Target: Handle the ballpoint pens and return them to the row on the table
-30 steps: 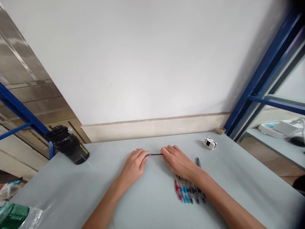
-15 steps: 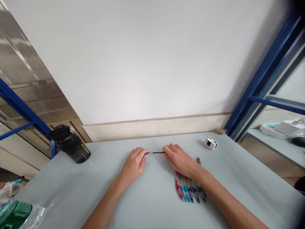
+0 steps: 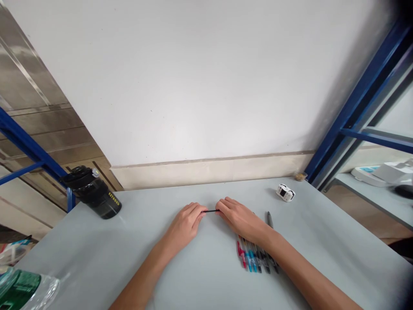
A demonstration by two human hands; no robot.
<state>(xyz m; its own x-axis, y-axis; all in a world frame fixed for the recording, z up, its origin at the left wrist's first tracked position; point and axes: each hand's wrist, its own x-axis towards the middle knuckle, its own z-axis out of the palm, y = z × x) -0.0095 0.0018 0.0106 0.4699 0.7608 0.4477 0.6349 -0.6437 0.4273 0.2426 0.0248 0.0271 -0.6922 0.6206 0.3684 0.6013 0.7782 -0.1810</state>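
Observation:
A thin dark pen [image 3: 211,211] is held level just above the grey table [image 3: 135,241], between both hands. My left hand [image 3: 185,226] pinches its left end, and the blue tip seen earlier is hidden inside those fingers. My right hand [image 3: 241,219] grips the right end. Only a short black stretch shows between the fingertips. Under my right wrist lies a row of several pens [image 3: 254,257] in red, blue and black. One single dark pen [image 3: 269,219] lies just right of my right hand.
A black bottle [image 3: 93,193] lies on its side at the table's far left. A small white device [image 3: 285,192] sits at the back right. A green and clear bottle [image 3: 22,290] is at the near left corner. Blue shelving posts [image 3: 358,103] stand on both sides.
My hands have moved closer together along the pen. The gap between the fingertips is shorter and the blue end no longer shows.

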